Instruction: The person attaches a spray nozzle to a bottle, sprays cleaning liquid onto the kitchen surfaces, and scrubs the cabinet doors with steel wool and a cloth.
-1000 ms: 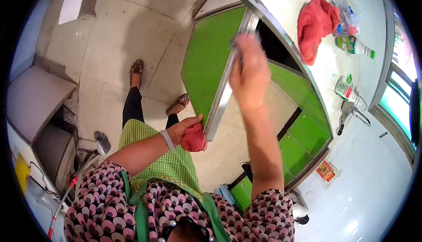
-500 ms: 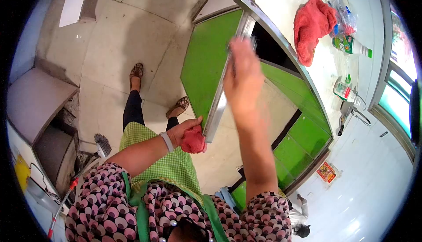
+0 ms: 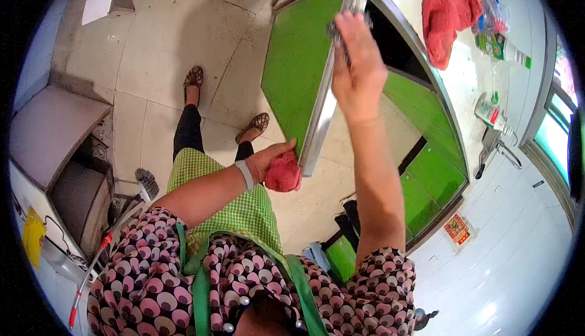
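Note:
My right hand (image 3: 361,71) is closed around a steel wool scourer (image 3: 334,29), pressed on the upper part of a cabinet door's metal edge (image 3: 317,130); the palm hides most of the scourer. The green door (image 3: 303,58) stands open from under the counter. At the door's near end, my left hand (image 3: 267,160) is closed on a red cloth (image 3: 284,175), its fingers against the green panel beside the metal edge.
On the white counter (image 3: 466,71) lie another red cloth (image 3: 450,17), a green-labelled bottle (image 3: 501,49), a second bottle (image 3: 489,110) and a black-handled metal tool (image 3: 489,152). A dark cabinet opening (image 3: 393,46) shows behind the door. Left stands a long-handled brush (image 3: 146,183).
The view has shifted, so the door and counter sit higher and further right. My right hand, blurred before, is sharper and still on the metal edge. My left hand keeps the cloth at the door's end.

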The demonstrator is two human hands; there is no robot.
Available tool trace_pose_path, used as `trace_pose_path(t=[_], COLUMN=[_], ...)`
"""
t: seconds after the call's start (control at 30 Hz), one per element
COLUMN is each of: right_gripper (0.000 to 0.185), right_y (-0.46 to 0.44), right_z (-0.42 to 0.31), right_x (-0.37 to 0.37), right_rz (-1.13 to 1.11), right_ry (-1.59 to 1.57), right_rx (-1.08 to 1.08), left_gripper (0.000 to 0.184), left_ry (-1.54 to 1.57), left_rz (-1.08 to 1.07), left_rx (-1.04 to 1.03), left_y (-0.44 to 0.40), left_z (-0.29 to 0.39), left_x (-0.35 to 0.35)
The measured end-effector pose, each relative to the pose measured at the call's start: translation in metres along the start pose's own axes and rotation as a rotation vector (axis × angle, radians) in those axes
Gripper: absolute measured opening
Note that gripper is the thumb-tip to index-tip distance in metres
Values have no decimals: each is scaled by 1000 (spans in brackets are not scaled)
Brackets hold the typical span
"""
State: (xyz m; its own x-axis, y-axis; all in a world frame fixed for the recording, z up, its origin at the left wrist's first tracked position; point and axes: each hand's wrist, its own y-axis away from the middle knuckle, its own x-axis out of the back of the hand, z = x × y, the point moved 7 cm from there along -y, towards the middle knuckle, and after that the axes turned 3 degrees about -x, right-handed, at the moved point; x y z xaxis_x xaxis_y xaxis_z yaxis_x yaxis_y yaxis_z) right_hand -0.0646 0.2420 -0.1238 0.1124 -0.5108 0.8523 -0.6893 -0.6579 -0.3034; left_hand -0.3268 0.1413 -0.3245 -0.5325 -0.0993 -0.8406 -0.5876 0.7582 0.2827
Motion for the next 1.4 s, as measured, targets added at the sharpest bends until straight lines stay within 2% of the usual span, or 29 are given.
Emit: trace_pose_path(t=[0.1, 0.17, 0.23, 0.3, 0.37, 0.43, 0.5, 0.57, 0.6, 0.63, 0.7, 0.73, 0.77, 0.83, 0.87, 0.9, 0.93, 0.97, 1.03, 1.1, 1.17, 1.23, 1.3, 1.37, 1.4], right_gripper=[48, 48, 46, 41, 39, 37, 36, 36, 38, 40, 46, 46, 46, 47, 45, 42, 40, 38, 35, 33, 30, 27, 25, 24, 24], right_y=[11, 59, 124, 172, 190, 186, 161, 124, 95, 65, 33, 25, 18, 20, 40, 64, 95, 121, 143, 153, 159, 168, 191, 200, 207], right_z=[-3, -23, -43, -63, -73, -75, -60, -37, -32, -28, -11, -8, -8, -18, -26, -32, -35, -42, -58, -58, -56, -35, -7, 1, 3], right_x=[4, 7, 4, 20, 28, 25, 18, 3, 2, 2, -5, -6, -6, -5, -3, -1, -1, 3, 17, 25, 28, 58, 70, 68, 59], right_rz=[-42, -148, -265, -298, -334, -366, -277, -67, -87, -105, -11, -9, 4, 27, -40, -110, -74, -38, -214, -220, -210, 205, 364, 382, 268], right_ry=[-40, 19, 61, -104, -96, -91, -65, 15, 3, -8, -46, -45, -49, -46, -8, 30, 27, 22, -11, -44, -83, -113, -232, -171, -211], right_rx=[-8, -41, -72, -127, -145, -160, -145, -33, -59, -84, -14, -14, -13, -4, -46, -87, -58, -30, -156, -166, -172, -408, -765, -772, -850], left_gripper=[52, 48, 46, 45, 44, 44, 45, 47, 49, 49, 48, 49, 49, 45, 45, 42, 39, 39, 42, 38, 34, 33, 37, 46, 53], left_ry=[75, 142, 77, 102, 118, 128, 109, -34, -15, -20, 25, 30, 25, 29, 20, -58, -131, -133, -163, -142, -201, -253, -155, -291, -482], left_rz=[-48, -14, -125, -114, -104, -67, -54, -198, -93, -86, 52, -109, -108, -270, -275, -99, 79, 76, 134, 98, 372, 363, 372, 230, 140], left_rx=[-16, -9, -25, -16, -5, -34, -22, 35, 0, 8, -29, -26, -23, 12, 6, -48, -103, -109, -100, -66, -33, -131, -628, -864, -938], left_y=[-5, -6, -1, 6, 9, 12, 7, 2, -3, -4, -4, -5, -7, -2, 0, 0, 2, 2, 7, 16, 39, 63, 90, 113, 118], left_z=[2, 1, 5, 7, 9, 11, 10, 6, 5, 4, 10, 10, 9, 13, 15, 15, 19, 22, 26, 35, 52, 78, 121, 150, 162], left_x=[-15, -18, -31, -52, -69, -76, -53, -43, -29, -33, -37, -45, -43, -53, -53, -41, -29, -33, -42, -53, -35, -42, -67, -122, -158])
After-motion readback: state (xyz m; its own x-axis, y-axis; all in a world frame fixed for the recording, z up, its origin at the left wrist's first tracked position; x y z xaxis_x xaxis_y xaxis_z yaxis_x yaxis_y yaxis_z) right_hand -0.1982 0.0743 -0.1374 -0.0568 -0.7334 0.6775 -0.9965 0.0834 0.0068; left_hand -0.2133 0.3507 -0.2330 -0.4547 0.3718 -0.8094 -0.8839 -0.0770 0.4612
